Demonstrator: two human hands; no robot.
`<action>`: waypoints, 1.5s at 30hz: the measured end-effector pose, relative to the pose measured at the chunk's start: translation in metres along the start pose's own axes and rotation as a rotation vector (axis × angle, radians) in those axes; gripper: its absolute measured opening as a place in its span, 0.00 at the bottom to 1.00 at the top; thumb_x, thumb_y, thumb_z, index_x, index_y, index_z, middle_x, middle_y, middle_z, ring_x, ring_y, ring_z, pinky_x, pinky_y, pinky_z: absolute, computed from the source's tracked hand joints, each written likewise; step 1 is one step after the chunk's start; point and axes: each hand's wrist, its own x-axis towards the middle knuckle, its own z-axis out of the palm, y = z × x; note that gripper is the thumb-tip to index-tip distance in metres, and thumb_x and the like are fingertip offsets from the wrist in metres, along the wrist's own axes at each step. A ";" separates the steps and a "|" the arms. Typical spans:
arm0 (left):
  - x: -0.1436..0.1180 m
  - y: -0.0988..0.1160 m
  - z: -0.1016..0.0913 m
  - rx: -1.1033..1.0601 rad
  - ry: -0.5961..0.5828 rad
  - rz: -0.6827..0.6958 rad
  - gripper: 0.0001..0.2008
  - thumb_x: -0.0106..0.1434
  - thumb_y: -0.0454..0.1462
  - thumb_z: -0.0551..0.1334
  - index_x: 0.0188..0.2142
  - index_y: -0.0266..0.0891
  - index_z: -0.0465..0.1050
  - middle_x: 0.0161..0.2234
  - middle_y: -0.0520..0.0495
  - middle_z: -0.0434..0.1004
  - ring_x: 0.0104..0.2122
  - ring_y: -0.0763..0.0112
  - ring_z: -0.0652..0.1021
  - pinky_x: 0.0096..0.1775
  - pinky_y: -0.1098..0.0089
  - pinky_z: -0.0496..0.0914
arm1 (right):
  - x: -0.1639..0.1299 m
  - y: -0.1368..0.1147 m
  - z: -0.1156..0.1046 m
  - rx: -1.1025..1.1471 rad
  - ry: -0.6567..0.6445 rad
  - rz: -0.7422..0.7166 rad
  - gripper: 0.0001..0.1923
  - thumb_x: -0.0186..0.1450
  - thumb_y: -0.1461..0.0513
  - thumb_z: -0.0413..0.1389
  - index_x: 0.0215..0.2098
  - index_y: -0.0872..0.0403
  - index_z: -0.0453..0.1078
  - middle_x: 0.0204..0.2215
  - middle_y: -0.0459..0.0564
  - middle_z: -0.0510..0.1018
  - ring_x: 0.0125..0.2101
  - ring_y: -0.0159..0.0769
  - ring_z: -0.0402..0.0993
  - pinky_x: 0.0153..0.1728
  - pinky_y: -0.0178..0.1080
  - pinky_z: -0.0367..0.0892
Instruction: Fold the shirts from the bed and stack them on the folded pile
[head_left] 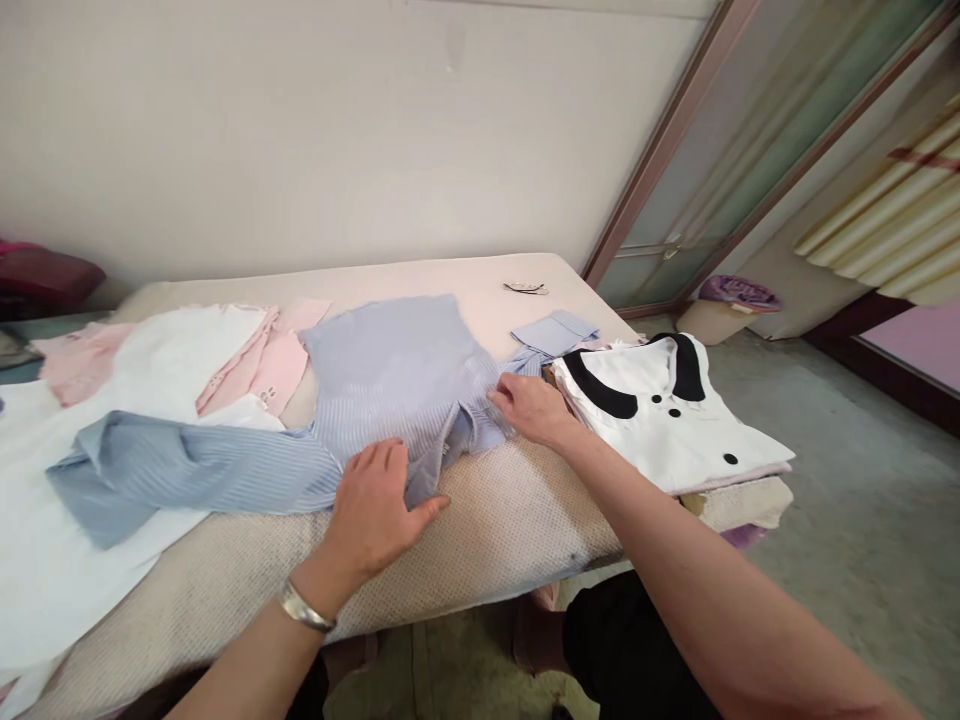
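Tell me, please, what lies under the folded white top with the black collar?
Under the white top a pale pink layer edge shows, resting on the padded table. A blue shirt cuff pokes out behind it. Whatever else lies beneath is covered.

Count: 2 hands [379, 500] [529, 405]; 1 blue shirt [390, 385]; 1 pink shirt [262, 360]; 1 bracelet [304, 607]; 1 white top [675, 415], 3 black buttons visible.

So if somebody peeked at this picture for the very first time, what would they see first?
Probably the blue striped shirt spread across the middle of the padded table, with the left hand pressing flat on its near edge and the right hand resting on its right side. Next, the white top with the black collar and buttons, folded on a stack at the table's right end. On the left lie a pink garment and white cloth.
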 end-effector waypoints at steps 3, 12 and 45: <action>-0.010 0.017 0.009 0.258 0.007 0.104 0.11 0.62 0.44 0.65 0.37 0.39 0.70 0.40 0.38 0.75 0.44 0.49 0.74 0.47 0.52 0.68 | -0.003 -0.014 0.006 -0.007 0.049 -0.060 0.25 0.69 0.42 0.50 0.43 0.54 0.73 0.40 0.57 0.81 0.41 0.46 0.76 0.39 0.41 0.62; -0.004 0.002 -0.011 0.240 0.429 0.099 0.05 0.63 0.31 0.59 0.34 0.42 0.64 0.35 0.44 0.76 0.37 0.59 0.76 0.39 0.61 0.69 | -0.012 -0.030 -0.015 -0.038 -0.027 -0.039 0.11 0.63 0.62 0.52 0.42 0.53 0.72 0.36 0.55 0.80 0.36 0.43 0.74 0.32 0.39 0.57; 0.029 -0.013 -0.056 -0.165 0.493 0.003 0.09 0.68 0.42 0.58 0.32 0.42 0.64 0.22 0.57 0.66 0.22 0.75 0.69 0.29 0.71 0.61 | -0.039 -0.031 -0.049 0.266 0.229 -0.114 0.08 0.63 0.61 0.54 0.26 0.52 0.68 0.23 0.45 0.73 0.27 0.33 0.65 0.31 0.36 0.56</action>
